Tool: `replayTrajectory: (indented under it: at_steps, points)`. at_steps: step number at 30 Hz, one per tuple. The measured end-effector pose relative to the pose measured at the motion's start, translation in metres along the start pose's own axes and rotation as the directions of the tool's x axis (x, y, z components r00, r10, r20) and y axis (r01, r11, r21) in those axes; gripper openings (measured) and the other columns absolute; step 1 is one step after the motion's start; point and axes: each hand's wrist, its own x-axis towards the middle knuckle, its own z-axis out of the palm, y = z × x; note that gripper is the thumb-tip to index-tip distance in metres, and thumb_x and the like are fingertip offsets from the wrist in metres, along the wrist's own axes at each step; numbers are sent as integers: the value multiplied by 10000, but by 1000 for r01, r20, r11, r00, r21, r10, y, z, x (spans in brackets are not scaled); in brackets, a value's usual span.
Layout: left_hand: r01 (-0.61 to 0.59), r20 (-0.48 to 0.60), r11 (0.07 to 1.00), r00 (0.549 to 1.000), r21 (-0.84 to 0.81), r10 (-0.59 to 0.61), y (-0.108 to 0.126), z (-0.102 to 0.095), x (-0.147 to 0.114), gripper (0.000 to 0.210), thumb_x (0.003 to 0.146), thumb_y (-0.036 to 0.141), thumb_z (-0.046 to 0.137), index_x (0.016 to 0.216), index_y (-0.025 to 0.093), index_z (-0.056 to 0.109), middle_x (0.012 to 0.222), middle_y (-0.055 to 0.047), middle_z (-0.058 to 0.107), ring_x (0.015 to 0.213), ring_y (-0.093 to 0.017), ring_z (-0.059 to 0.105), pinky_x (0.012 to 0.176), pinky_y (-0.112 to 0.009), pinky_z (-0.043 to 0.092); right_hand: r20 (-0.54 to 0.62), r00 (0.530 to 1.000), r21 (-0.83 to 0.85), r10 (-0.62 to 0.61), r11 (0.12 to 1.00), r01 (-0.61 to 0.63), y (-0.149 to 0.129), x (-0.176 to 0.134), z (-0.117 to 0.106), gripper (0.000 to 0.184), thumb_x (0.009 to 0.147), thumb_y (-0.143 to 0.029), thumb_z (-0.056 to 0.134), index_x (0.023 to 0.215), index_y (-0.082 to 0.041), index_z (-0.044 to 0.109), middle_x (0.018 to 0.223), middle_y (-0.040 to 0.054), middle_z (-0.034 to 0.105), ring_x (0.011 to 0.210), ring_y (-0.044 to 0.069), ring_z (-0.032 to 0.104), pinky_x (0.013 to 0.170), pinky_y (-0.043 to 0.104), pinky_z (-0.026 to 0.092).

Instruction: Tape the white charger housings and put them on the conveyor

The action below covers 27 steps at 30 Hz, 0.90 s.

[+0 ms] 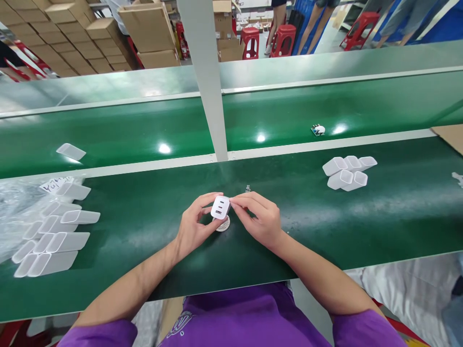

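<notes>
Between my two hands is a white USB charger (220, 207), its port face with several slots tilted up toward me. My left hand (197, 219) grips it, thumb below and fingers along the top left. At its upper right edge, my right hand (258, 217) has thumb and forefinger pinched together against the housing; whether something small is between them I cannot make out. Just under the charger a round whitish disc (223, 225) lies on the green bench, partly covered by my left thumb. Some tiny pieces (248, 188) lie just beyond my right hand.
White plastic sleeves (58, 258) stand grouped at the left beside clear plastic bags (18, 207); more sleeves (349, 173) sit at the right. A grey post (208, 86) rises behind my hands. On the green belt lie a single sleeve (71, 152) and a small circuit board (318, 129).
</notes>
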Motion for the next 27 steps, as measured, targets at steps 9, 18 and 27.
replayTrajectory:
  at_steps: [9,18,27]
  points:
    - [-197,-33,945,976,262,213,0,-6,1,507,778,138,717,1245,245,549,1181,-90,664,1095,-228,645,779,-324,626,-51,997,96,54,994,-49,-10,-13,14,269,888,-94,601,1119,-207,677,1034,78,704,932,162,679,813,296,590]
    - [-53,-64,902,994,428,88,10,-7,4,520,862,205,579,1361,179,440,1280,-127,624,1123,-214,640,841,-302,594,312,904,410,293,817,-406,-7,-18,20,488,922,-190,533,1397,-288,483,965,21,607,807,111,608,746,265,567]
    - [-119,-142,772,955,624,262,14,-24,16,242,849,247,547,1073,165,588,985,-65,712,869,-165,686,766,-265,551,815,565,493,125,362,-791,-13,-19,17,828,914,-262,575,1543,-293,36,717,-58,636,512,64,568,535,195,505]
